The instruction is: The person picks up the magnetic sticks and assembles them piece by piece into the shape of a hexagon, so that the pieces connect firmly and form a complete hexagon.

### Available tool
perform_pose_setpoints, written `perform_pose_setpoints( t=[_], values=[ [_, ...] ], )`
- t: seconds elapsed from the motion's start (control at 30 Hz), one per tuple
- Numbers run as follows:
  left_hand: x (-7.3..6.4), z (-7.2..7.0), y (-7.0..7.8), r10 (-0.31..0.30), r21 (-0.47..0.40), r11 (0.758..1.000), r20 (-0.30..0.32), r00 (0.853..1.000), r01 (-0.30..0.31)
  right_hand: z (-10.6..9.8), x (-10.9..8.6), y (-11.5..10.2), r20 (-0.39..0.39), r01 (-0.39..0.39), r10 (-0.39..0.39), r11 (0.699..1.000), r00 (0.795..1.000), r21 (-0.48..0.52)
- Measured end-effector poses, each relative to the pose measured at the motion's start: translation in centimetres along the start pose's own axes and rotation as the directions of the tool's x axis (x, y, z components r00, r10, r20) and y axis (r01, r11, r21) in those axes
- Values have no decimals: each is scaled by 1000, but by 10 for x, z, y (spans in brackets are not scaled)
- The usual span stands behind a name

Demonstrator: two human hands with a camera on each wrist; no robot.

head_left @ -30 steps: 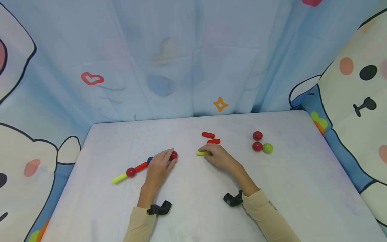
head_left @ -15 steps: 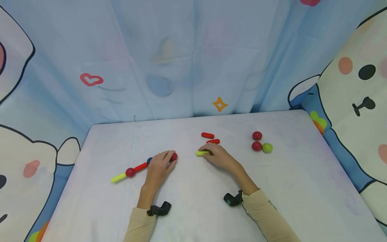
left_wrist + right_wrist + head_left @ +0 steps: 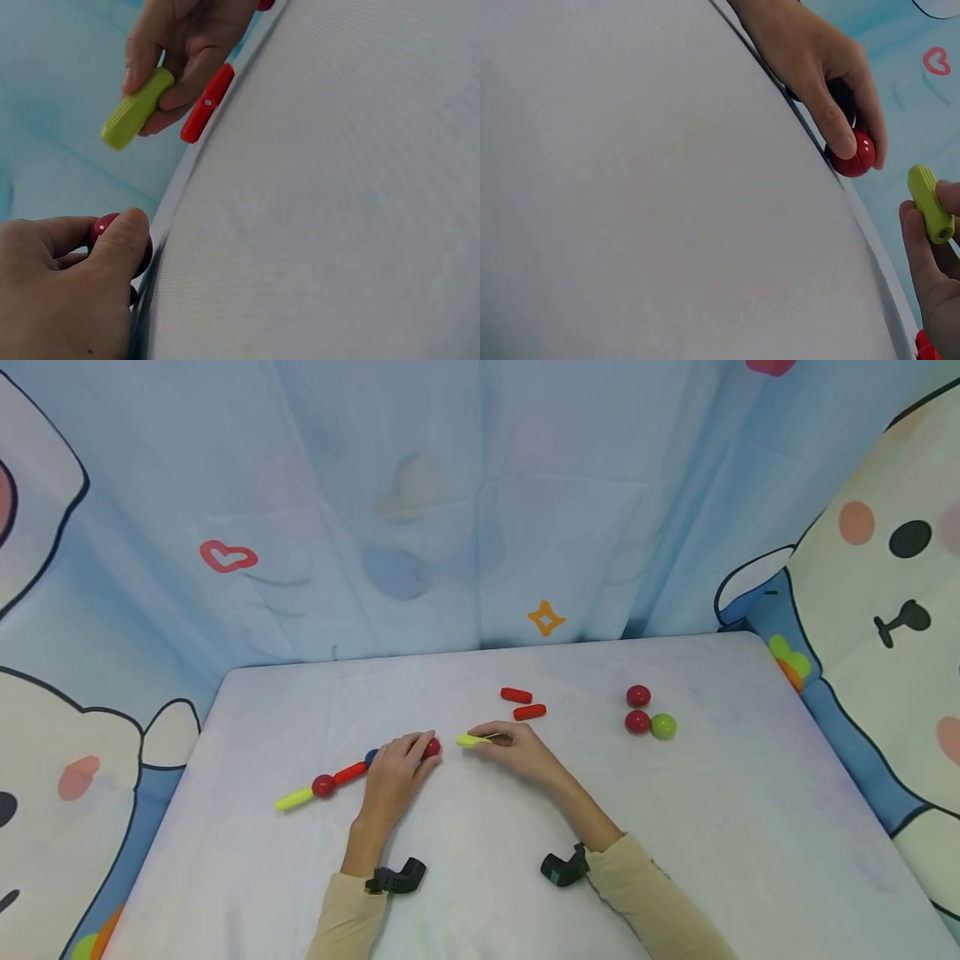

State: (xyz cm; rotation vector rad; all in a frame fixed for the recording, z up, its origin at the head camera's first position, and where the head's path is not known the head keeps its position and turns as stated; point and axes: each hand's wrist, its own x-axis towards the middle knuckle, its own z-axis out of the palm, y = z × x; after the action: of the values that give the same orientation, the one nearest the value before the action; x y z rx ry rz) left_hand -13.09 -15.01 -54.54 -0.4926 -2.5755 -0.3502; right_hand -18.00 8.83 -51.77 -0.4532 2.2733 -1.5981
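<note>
My left hand point(image 3: 395, 777) grips the red ball point(image 3: 432, 747) at the right end of a joined row of rods and balls. Leftward from the hand, that row shows a blue ball point(image 3: 371, 757), a red rod point(image 3: 349, 774), another red ball point(image 3: 323, 786) and a yellow-green rod point(image 3: 294, 800); its stretch under the palm is hidden. Between thumb and fingers, my right hand point(image 3: 521, 757) pinches a loose yellow-green rod point(image 3: 136, 109), ribbed along its side. One end of this rod points toward the gripped red ball, with a small gap between them.
Two red rods, one farther point(image 3: 516, 695) and one nearer point(image 3: 529, 712), lie beyond my right hand. To the right sit two red balls point(image 3: 638, 722) and a green ball point(image 3: 663, 727). The white table point(image 3: 480, 877) ends at a blue printed curtain point(image 3: 450, 527).
My right hand has picked up the yellow-green rod beside the red rods and carried it left toward the gripped red ball. The left hand stays nearly where it was.
</note>
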Motion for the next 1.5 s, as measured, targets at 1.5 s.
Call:
perform_pose_setpoints(
  t=[1.5],
  values=[
    [2, 0, 1, -134, -127, 984, -84, 987, 123, 42, 11, 2, -182, -110, 176, 939, 967, 325]
  ],
)
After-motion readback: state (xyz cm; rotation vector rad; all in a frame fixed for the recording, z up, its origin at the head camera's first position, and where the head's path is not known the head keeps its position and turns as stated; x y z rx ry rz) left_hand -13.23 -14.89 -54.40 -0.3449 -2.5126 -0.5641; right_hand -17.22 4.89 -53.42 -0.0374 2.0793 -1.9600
